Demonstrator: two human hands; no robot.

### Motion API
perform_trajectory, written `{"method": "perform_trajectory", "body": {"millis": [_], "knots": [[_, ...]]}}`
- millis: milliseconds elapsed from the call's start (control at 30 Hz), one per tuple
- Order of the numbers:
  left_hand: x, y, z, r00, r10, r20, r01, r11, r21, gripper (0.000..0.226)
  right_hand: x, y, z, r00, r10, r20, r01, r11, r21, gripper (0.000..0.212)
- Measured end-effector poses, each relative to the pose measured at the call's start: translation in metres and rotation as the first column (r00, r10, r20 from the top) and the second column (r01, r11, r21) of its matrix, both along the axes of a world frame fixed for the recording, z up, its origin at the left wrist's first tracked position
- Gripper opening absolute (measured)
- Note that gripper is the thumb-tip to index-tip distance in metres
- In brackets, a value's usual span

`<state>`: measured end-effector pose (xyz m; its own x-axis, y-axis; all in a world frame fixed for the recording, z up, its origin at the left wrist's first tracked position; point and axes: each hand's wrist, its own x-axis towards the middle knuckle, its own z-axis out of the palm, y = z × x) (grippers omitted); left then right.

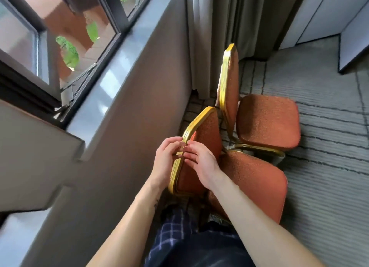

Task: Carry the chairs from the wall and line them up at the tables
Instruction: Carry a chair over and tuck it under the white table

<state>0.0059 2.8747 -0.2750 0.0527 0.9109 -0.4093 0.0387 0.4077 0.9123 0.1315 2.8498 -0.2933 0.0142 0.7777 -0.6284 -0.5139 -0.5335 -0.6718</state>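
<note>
So this looks barely started: the near chair (201, 139) and the far chair (267, 121) both sit by the wall (139, 107) under the window (60, 37), neither carried anywhere yet. Left hand (167, 159) and right hand (199, 164) both curl around the near chair's gold backrest frame. Both stand upright, backs to the wall, seats facing out across the carpet (329, 167).

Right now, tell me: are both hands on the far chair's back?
No, the left hand and right hand both hold the back of the near chair; the far chair stands untouched.
</note>
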Motion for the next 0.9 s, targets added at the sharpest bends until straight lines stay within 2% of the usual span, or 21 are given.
{"method": "perform_trajectory", "body": {"millis": [67, 133, 167, 300, 367, 433, 500, 567, 700, 900], "knots": [[-0.003, 0.02, -0.01, 0.985, -0.132, -0.11, 0.135, 0.991, 0.021, 0.02, -0.007, 0.013, -0.009, 1.0, -0.016, 0.014, 0.016, 1.0, -0.006, 0.028], [-0.008, 0.047, -0.024, 0.93, -0.264, -0.254, 0.276, 0.961, 0.013, 0.025, -0.013, 0.027, -0.018, 0.998, -0.057, 0.041, 0.059, 0.998, -0.037, 0.03], [-0.009, 0.058, -0.028, 0.906, -0.318, -0.281, 0.33, 0.944, -0.007, 0.029, -0.017, 0.032, -0.021, 0.994, -0.081, 0.067, 0.084, 0.996, -0.042, 0.032], [-0.002, 0.091, -0.038, 0.843, -0.518, -0.147, 0.497, 0.853, -0.158, 0.035, -0.029, 0.046, -0.03, 0.952, -0.147, 0.268, 0.169, 0.984, -0.059, 0.029], [0.005, 0.104, -0.044, 0.807, -0.562, -0.182, 0.542, 0.827, -0.15, 0.036, -0.033, 0.048, -0.034, 0.918, -0.181, 0.352, 0.216, 0.974, -0.064, 0.028], [0.011, 0.113, -0.047, 0.744, -0.606, -0.281, 0.601, 0.791, -0.115, 0.037, -0.033, 0.051, -0.035, 0.907, -0.193, 0.375, 0.244, 0.966, -0.091, 0.029], [0.015, 0.118, -0.045, 0.687, -0.643, -0.338, 0.662, 0.746, -0.071, 0.038, -0.034, 0.05, -0.034, 0.902, -0.149, 0.404, 0.217, 0.968, -0.128, 0.034], [0.018, 0.125, -0.048, 0.619, -0.696, -0.364, 0.731, 0.68, -0.057, 0.042, -0.034, 0.049, -0.038, 0.892, -0.119, 0.437, 0.205, 0.966, -0.155, 0.042], [0.022, 0.135, -0.055, 0.534, -0.731, -0.424, 0.795, 0.605, -0.043, 0.046, -0.03, 0.05, -0.041, 0.86, -0.091, 0.501, 0.21, 0.96, -0.187, 0.049], [0.044, 0.13, -0.044, 0.413, -0.794, -0.446, 0.9, 0.431, 0.067, 0.04, -0.017, 0.037, -0.029, 0.77, -0.175, 0.613, 0.342, 0.925, -0.166, 0.051]]}}
